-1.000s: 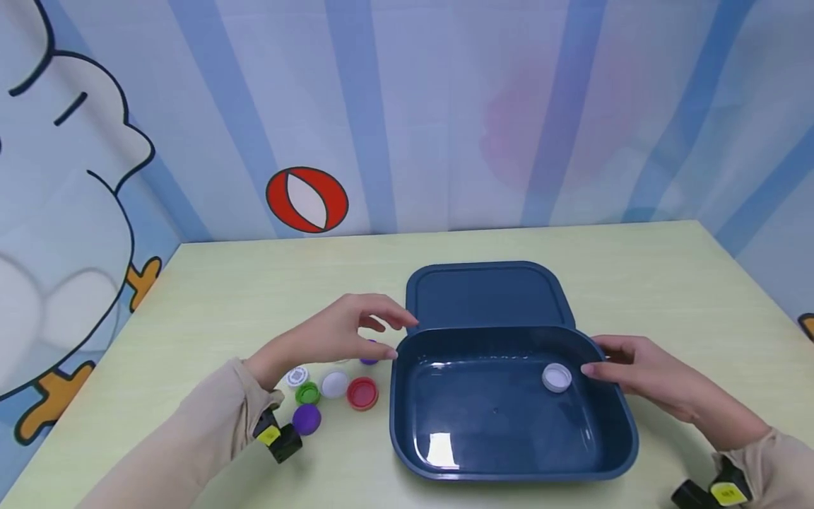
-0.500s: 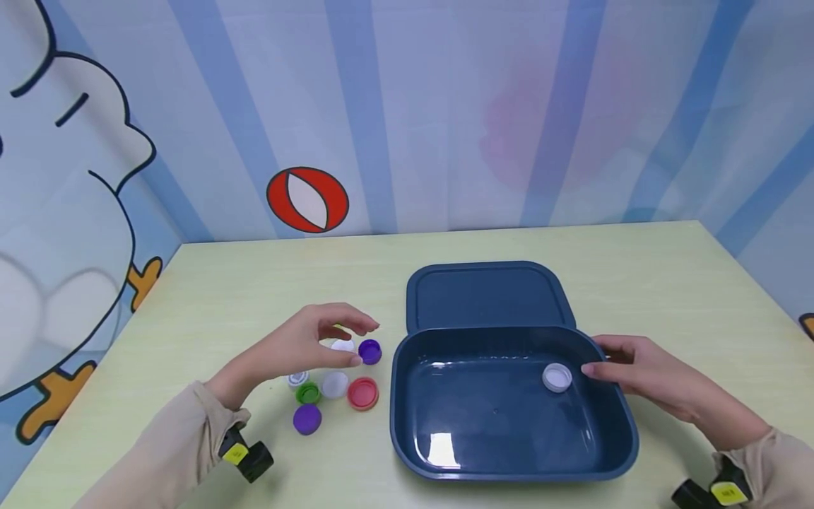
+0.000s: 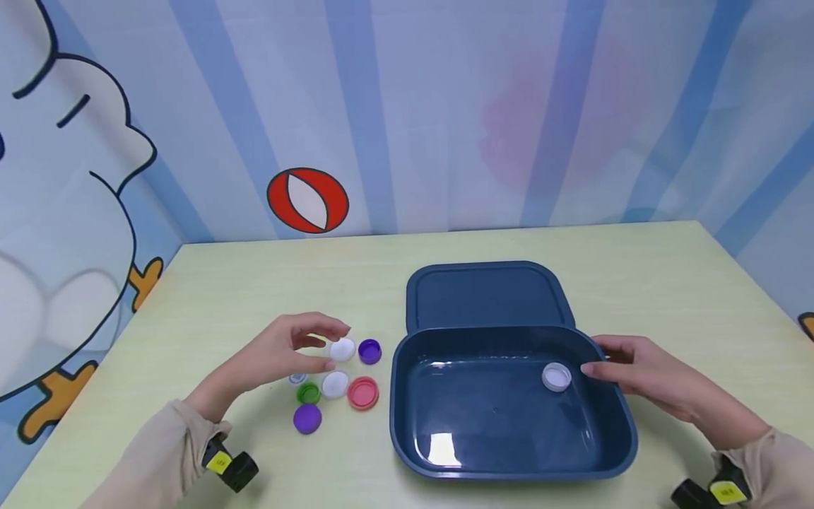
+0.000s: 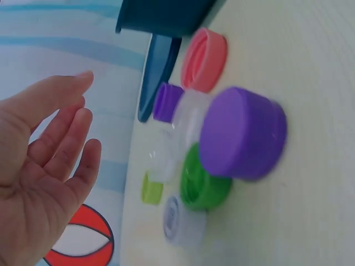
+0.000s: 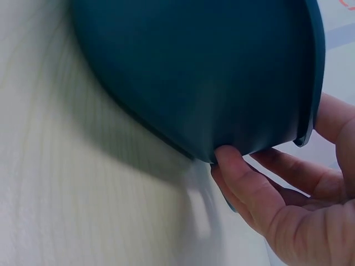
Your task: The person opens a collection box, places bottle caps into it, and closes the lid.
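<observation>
My left hand [image 3: 280, 353] hovers over the left end of a cluster of bottle caps, thumb and fingers apart and nothing between them. The cluster has a red cap [image 3: 362, 393], a green cap [image 3: 308, 393], purple caps [image 3: 307, 418] and white caps [image 3: 334, 384]. A lime cap [image 4: 151, 189] shows in the left wrist view; in the head view the hand hides it. At the right, my right hand [image 3: 661, 379] grips the rim of a dark blue box [image 3: 496, 424], thumb over the edge, fingers against the outer wall. One white cap [image 3: 556, 377] lies inside the box.
A dark blue lid [image 3: 490, 293] lies flat behind the box, partly covered by it. The pale wooden table [image 3: 267, 276] runs back to a blue striped backdrop [image 3: 445, 127] with a printed red and white ball [image 3: 308, 200].
My left hand has moved left and slightly down, from the box's left rim back to the caps, uncovering the purple and white caps at the back. The right hand has stayed in place.
</observation>
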`<state>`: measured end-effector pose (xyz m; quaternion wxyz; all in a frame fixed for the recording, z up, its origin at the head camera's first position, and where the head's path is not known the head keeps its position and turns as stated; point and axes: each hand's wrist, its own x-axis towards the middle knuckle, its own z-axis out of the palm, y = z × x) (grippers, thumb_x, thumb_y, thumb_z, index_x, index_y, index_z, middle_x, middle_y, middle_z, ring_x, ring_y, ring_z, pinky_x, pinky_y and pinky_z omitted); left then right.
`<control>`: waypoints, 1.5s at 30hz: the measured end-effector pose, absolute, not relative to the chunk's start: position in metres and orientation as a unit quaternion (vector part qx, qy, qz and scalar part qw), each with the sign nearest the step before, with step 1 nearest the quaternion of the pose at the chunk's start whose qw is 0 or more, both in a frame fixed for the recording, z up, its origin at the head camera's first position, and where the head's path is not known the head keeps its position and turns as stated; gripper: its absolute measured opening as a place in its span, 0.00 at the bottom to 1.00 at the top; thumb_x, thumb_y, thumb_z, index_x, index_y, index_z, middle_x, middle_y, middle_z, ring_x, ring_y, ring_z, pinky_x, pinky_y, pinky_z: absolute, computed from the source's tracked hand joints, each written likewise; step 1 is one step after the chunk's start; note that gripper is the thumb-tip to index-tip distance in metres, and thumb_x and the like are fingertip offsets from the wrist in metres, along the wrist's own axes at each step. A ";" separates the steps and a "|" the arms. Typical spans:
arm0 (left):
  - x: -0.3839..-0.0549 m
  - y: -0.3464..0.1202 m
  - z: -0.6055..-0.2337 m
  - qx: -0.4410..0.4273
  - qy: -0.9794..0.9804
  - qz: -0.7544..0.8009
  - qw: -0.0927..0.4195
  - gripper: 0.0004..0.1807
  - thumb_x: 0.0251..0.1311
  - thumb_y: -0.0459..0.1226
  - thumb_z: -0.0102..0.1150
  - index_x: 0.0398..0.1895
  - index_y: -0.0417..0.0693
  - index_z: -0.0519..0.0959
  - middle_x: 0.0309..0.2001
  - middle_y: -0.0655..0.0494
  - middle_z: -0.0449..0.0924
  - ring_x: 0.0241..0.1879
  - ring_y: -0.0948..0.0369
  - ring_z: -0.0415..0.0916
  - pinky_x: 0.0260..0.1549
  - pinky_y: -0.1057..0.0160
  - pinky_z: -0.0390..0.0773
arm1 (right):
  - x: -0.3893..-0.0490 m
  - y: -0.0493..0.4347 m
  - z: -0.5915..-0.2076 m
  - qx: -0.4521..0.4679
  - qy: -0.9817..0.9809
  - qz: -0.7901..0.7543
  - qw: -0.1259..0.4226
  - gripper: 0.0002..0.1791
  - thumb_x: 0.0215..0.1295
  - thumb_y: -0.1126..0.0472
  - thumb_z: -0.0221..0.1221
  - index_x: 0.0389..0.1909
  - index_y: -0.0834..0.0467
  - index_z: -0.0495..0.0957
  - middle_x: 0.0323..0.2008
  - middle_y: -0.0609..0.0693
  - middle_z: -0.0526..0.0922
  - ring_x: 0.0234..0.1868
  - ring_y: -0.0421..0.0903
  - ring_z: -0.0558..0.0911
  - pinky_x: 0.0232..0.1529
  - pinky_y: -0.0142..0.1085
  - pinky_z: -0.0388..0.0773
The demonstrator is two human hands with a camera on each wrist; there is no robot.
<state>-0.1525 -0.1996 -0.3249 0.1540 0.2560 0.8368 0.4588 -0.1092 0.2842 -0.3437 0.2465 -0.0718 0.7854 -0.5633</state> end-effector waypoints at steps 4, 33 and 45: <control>-0.153 -0.212 -0.336 0.225 0.836 0.476 0.156 0.26 0.52 0.31 0.66 0.56 0.39 0.73 0.53 0.44 0.75 0.53 0.49 0.72 0.53 0.52 0.72 | -0.110 0.285 -0.343 -0.074 0.783 -0.566 0.247 0.29 0.66 0.60 0.54 0.61 0.74 0.60 0.46 0.56 0.78 0.41 0.44 0.80 0.42 0.40 0.79; -0.151 -0.259 -0.364 0.158 0.845 0.464 0.217 0.30 0.49 0.36 0.69 0.58 0.41 0.73 0.57 0.45 0.73 0.60 0.48 0.67 0.55 0.62 0.69 | -0.108 0.286 -0.344 -0.068 0.784 -0.564 0.248 0.30 0.66 0.60 0.54 0.62 0.74 0.60 0.45 0.56 0.77 0.41 0.44 0.79 0.42 0.39 0.79; -0.150 -0.259 -0.368 0.161 0.859 0.437 0.214 0.25 0.46 0.37 0.71 0.51 0.45 0.78 0.52 0.50 0.77 0.56 0.50 0.69 0.49 0.76 0.70 | -0.108 0.286 -0.343 -0.074 0.788 -0.562 0.242 0.29 0.66 0.60 0.54 0.61 0.74 0.60 0.44 0.56 0.77 0.40 0.44 0.78 0.41 0.39 0.79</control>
